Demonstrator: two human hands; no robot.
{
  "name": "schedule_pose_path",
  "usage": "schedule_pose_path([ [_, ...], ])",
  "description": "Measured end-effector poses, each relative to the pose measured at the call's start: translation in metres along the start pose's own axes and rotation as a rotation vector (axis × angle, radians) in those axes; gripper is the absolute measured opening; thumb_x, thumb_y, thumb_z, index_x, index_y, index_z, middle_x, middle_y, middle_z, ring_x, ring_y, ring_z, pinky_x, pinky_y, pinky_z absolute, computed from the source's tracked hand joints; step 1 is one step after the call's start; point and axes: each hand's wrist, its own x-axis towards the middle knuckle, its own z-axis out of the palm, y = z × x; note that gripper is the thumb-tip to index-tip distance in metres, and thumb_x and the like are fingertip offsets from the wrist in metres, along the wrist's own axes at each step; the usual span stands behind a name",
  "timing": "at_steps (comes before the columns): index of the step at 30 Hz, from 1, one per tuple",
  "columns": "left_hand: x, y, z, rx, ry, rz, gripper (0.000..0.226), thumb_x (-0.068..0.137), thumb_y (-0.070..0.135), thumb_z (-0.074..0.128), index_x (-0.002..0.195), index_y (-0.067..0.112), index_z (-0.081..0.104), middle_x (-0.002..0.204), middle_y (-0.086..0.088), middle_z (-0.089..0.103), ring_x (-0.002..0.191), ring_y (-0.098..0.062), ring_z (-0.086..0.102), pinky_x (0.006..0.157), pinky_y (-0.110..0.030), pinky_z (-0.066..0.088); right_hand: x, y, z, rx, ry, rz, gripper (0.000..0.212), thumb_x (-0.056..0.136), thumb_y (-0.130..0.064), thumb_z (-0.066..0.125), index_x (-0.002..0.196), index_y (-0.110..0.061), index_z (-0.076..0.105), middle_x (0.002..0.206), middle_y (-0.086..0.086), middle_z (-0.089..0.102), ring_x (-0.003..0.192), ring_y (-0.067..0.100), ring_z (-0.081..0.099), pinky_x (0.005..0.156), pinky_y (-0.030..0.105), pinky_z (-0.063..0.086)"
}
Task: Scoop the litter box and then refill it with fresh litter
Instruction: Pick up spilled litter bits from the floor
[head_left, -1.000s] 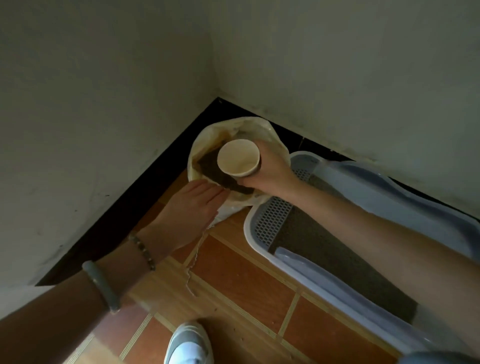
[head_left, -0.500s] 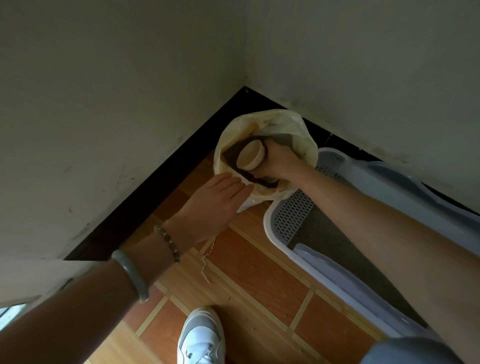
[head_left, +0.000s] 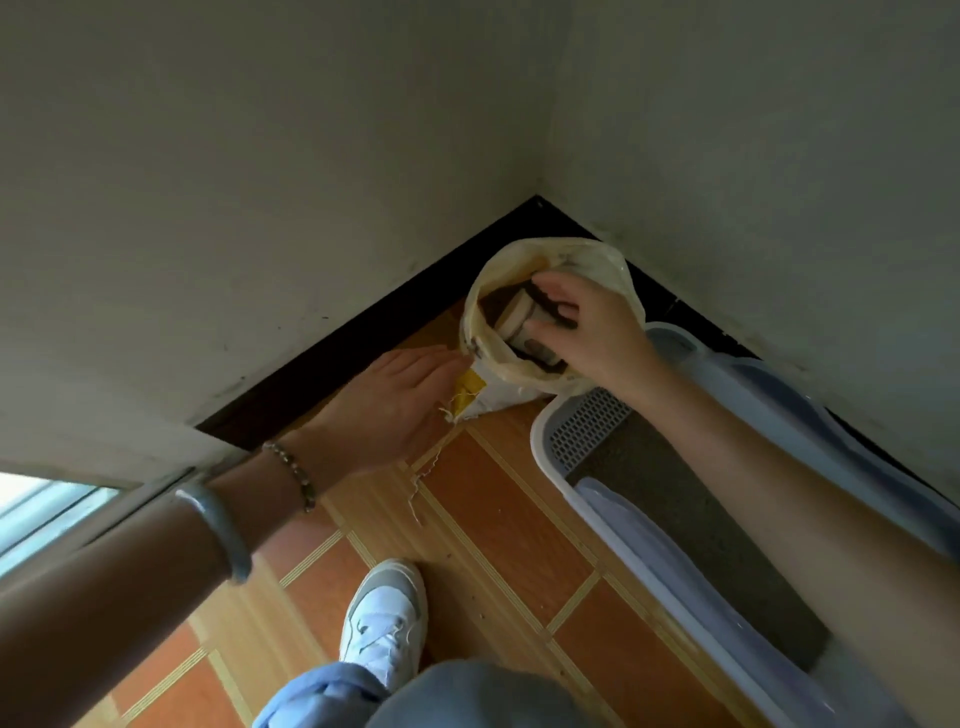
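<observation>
A pale yellowish litter bag (head_left: 621, 283) stands open in the room's corner. My right hand (head_left: 592, 332) reaches down into its mouth, shut on a paper cup (head_left: 517, 325) tipped on its side among dark litter. My left hand (head_left: 395, 410) lies flat against the bag's lower left side with its fingers together, steadying it. The white and light blue litter box (head_left: 550, 441) sits on the floor to the right, with a perforated grid at its near end and grey litter (head_left: 691, 519) inside. My right forearm crosses over the box.
Two walls meet behind the bag, with a dark baseboard (head_left: 332, 358) along the floor. The floor is orange-brown tile (head_left: 509, 525). My white shoe (head_left: 384, 618) and blue trouser legs are at the bottom. A window (head_left: 36, 514) shows at the left edge.
My right hand has pushed the cup from above the bag's mouth down into the litter, tipping it sideways. The view has shifted, so the bag sits further right. My left hand has stayed on the bag.
</observation>
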Motion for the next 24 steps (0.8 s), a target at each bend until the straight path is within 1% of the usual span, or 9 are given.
schedule_pose_path([
  [2,-0.018,-0.005,-0.011,0.016,-0.003,-0.075,0.050,0.087,0.024,0.035,0.133,0.006,0.044,0.125,-0.016,0.059,0.118,-0.031,0.055,0.100,-0.043,0.040,-0.011,-0.010,0.004,0.035,0.032,-0.066,0.048,0.086,-0.020,0.065,0.131,-0.015,0.050,0.128,-0.001,0.054,0.119,0.011,0.049,0.101,0.030,0.043],
  [5,-0.048,-0.013,-0.023,0.075,-0.009,-0.161,0.055,0.084,0.023,0.038,0.135,0.005,0.041,0.128,-0.018,0.057,0.119,-0.033,0.054,0.100,-0.044,0.040,-0.031,-0.018,0.019,0.095,0.057,-0.150,0.045,0.085,-0.018,0.066,0.128,-0.013,0.054,0.118,-0.011,0.054,0.111,0.004,0.051,0.093,0.017,0.043],
  [9,-0.096,-0.007,-0.036,0.057,-0.021,-0.326,0.063,0.086,0.037,0.027,0.137,0.004,0.042,0.132,-0.018,0.053,0.122,-0.034,0.051,0.101,-0.043,0.039,-0.062,-0.015,0.044,0.110,0.010,-0.176,0.041,0.086,-0.017,0.066,0.125,-0.010,0.056,0.121,0.000,0.060,0.112,0.007,0.055,0.093,0.018,0.044],
  [10,-0.108,-0.005,-0.036,0.060,-0.028,-0.336,0.059,0.087,0.033,0.030,0.137,0.004,0.042,0.132,-0.018,0.054,0.122,-0.034,0.051,0.101,-0.043,0.039,-0.070,-0.015,0.049,0.107,-0.005,-0.163,0.040,0.086,-0.017,0.066,0.125,-0.010,0.057,0.121,0.002,0.061,0.110,0.007,0.055,0.092,0.018,0.044],
  [12,-0.131,-0.002,-0.032,0.080,-0.049,-0.300,0.053,0.085,0.019,0.050,0.135,0.004,0.042,0.128,-0.017,0.057,0.119,-0.033,0.054,0.099,-0.044,0.042,-0.085,-0.013,0.057,0.102,-0.021,-0.129,0.040,0.086,-0.017,0.066,0.124,-0.011,0.057,0.120,0.002,0.061,0.108,0.006,0.055,0.091,0.020,0.047],
  [15,-0.149,0.006,-0.023,0.081,-0.049,-0.249,0.063,0.073,0.007,0.071,0.130,0.004,0.044,0.121,-0.017,0.062,0.112,-0.032,0.059,0.095,-0.044,0.046,-0.107,-0.006,0.067,0.072,-0.058,-0.063,0.038,0.085,-0.016,0.066,0.122,-0.014,0.058,0.119,0.001,0.061,0.106,0.007,0.056,0.091,0.021,0.047],
  [20,-0.167,0.014,0.023,-0.015,-0.054,-0.305,0.060,0.076,0.011,0.068,0.132,0.004,0.047,0.124,-0.013,0.060,0.113,-0.028,0.058,0.095,-0.039,0.047,-0.148,0.022,0.109,0.004,-0.152,0.102,0.039,0.086,-0.017,0.065,0.124,-0.018,0.057,0.119,-0.003,0.060,0.106,0.005,0.054,0.090,0.020,0.046],
  [22,-0.175,0.022,0.047,-0.059,-0.061,-0.307,0.060,0.076,0.012,0.068,0.132,0.005,0.048,0.127,-0.010,0.059,0.116,-0.025,0.057,0.096,-0.036,0.046,-0.162,0.034,0.131,-0.040,-0.171,0.116,0.035,0.085,-0.017,0.065,0.120,-0.018,0.060,0.118,-0.003,0.060,0.102,0.004,0.054,0.086,0.014,0.045],
  [24,-0.183,0.028,0.072,-0.114,-0.062,-0.281,0.059,0.078,0.011,0.067,0.133,0.006,0.047,0.129,-0.009,0.058,0.119,-0.023,0.055,0.098,-0.035,0.043,-0.175,0.045,0.153,-0.129,-0.178,0.097,0.031,0.084,-0.016,0.067,0.114,-0.016,0.064,0.113,-0.003,0.061,0.094,0.002,0.054,0.076,0.006,0.042],
])
